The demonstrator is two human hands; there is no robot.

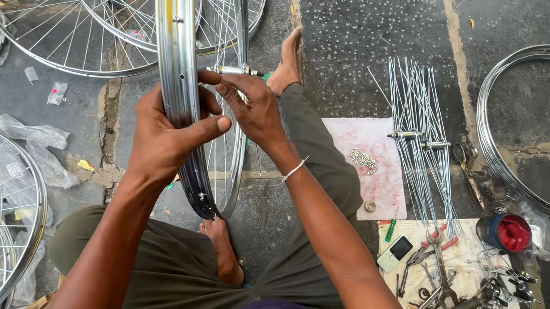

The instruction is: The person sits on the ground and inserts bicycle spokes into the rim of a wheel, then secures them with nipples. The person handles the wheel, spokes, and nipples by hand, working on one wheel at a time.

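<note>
Hands work on a bicycle wheel rim [178,63] held upright between the seated person's knees, its lower edge near one bare foot [222,245]. Left hand [167,134] is wrapped around the rim, thumb pressed across its chromed face, fingers closed behind. Right hand [251,107] reaches in from the other side, fingertips pinched together at the rim's inner edge; whether they hold a spoke or nipple cannot be told. Hub axle [234,70] shows just above that hand. Loose spokes [418,128] lie on the ground to the right, well apart, beside a pink cloth [372,166] and scattered tools [445,279]. Built wheels [78,32] lie beyond.
</note>
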